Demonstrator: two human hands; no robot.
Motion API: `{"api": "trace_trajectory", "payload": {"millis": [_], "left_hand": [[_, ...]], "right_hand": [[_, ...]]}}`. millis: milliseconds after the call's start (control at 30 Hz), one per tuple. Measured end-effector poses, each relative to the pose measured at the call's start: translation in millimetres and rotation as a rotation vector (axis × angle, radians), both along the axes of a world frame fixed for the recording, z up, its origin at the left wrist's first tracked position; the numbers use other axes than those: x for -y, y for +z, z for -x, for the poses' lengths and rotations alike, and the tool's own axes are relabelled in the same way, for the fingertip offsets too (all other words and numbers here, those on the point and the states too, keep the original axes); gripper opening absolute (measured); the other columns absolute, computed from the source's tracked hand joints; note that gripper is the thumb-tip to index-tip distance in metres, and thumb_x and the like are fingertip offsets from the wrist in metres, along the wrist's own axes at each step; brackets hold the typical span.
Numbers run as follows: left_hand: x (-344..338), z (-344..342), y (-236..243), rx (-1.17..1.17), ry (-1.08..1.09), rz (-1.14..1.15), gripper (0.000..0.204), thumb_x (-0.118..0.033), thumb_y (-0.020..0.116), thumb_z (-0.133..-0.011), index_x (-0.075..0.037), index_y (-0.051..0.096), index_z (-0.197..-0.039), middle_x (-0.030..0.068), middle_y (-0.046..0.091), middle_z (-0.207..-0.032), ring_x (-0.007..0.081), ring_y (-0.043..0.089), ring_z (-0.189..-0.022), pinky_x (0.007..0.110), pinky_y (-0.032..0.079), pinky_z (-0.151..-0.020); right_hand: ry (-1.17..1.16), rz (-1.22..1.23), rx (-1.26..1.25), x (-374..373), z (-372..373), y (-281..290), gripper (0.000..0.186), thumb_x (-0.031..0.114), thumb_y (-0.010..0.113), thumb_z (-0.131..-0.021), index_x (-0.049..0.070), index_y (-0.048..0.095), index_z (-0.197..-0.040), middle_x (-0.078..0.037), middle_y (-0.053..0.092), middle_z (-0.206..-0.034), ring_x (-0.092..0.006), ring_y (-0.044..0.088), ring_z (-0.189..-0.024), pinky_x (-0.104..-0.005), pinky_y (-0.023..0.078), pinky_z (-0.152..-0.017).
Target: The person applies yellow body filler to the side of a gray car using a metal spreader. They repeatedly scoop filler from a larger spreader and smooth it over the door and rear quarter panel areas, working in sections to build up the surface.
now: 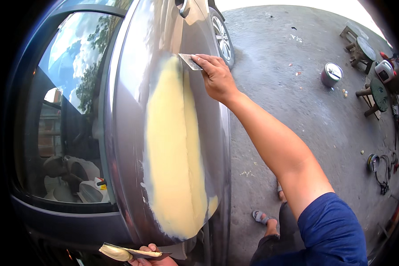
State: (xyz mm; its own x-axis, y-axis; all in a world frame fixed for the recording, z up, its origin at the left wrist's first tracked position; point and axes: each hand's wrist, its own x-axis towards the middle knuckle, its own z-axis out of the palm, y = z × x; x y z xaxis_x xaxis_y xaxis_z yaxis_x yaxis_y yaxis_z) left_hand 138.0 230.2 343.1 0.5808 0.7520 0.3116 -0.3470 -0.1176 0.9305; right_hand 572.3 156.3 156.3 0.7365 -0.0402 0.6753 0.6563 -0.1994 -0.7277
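My right hand (217,75) grips a thin flat spreader (189,62), its edge at the top of a long cream filler patch (164,155) on the car's grey-brown side panel (128,111). A ridge runs lengthwise through the patch, with a small separate smear at its lower right. My left hand (148,260) is at the lower edge, holding a flat board (159,255) loaded with a thick lump of cream filler (119,252).
A car window (66,133) is at the left and a wheel (221,37) at the top. On the concrete floor (275,124) stand a can (330,74), stools (377,98) and a white jug (385,71); coiled hose (382,177) lies right. My sandalled feet (264,219) are below.
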Motion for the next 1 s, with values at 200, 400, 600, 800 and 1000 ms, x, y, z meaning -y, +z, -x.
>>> {"api": "trace_trajectory", "payload": {"millis": [200, 400, 600, 800, 1000], "left_hand": [[-2, -8, -5, 0.022, 0.055, 0.017, 0.033, -0.008, 0.054, -0.095, -0.013, 0.054, -0.127, 0.0063, 0.066, -0.107, 0.0200, 0.056, -0.084, 0.040, 0.042, -0.077], [-8, 7, -14, 0.012, -0.011, 0.025, 0.029, -0.007, 0.052, -0.096, -0.013, 0.057, -0.123, 0.0068, 0.066, -0.105, 0.0205, 0.054, -0.081, 0.040, 0.042, -0.078], [-13, 35, -24, 0.021, -0.061, 0.038, 0.025, -0.010, 0.048, -0.098, -0.010, 0.058, -0.122, 0.0084, 0.066, -0.104, 0.0211, 0.054, -0.081, 0.040, 0.042, -0.080], [-15, 59, -37, 0.008, -0.086, 0.059, 0.025, -0.009, 0.050, -0.098, -0.009, 0.058, -0.122, 0.0085, 0.066, -0.105, 0.0211, 0.055, -0.083, 0.040, 0.042, -0.080], [-17, 82, -47, 0.008, -0.110, 0.074, 0.029, -0.008, 0.052, -0.097, -0.009, 0.057, -0.125, 0.0088, 0.066, -0.104, 0.0215, 0.055, -0.083, 0.040, 0.042, -0.079]], "right_hand": [[0.007, -0.044, 0.053, -34, -36, 3, 0.036, 0.005, 0.055, -0.089, 0.017, 0.064, -0.121, -0.002, 0.063, -0.121, -0.0255, 0.055, -0.114, -0.0390, 0.044, -0.096], [0.013, -0.063, 0.202, -45, -17, 2, 0.034, 0.004, 0.057, -0.086, 0.016, 0.067, -0.116, -0.002, 0.065, -0.117, -0.0271, 0.058, -0.109, -0.0399, 0.046, -0.093], [0.067, -0.044, 0.281, -38, 54, -1, 0.033, 0.003, 0.059, -0.084, 0.014, 0.067, -0.114, -0.003, 0.066, -0.113, -0.0274, 0.058, -0.107, -0.0411, 0.045, -0.094], [0.109, -0.007, 0.229, -32, 123, -18, 0.035, 0.007, 0.062, -0.082, 0.015, 0.066, -0.116, -0.003, 0.063, -0.116, -0.0262, 0.055, -0.110, -0.0411, 0.040, -0.094], [0.146, 0.026, 0.132, -29, 186, -29, 0.036, 0.008, 0.062, -0.083, 0.015, 0.065, -0.118, -0.004, 0.061, -0.121, -0.0264, 0.052, -0.114, -0.0438, 0.036, -0.099]]}}
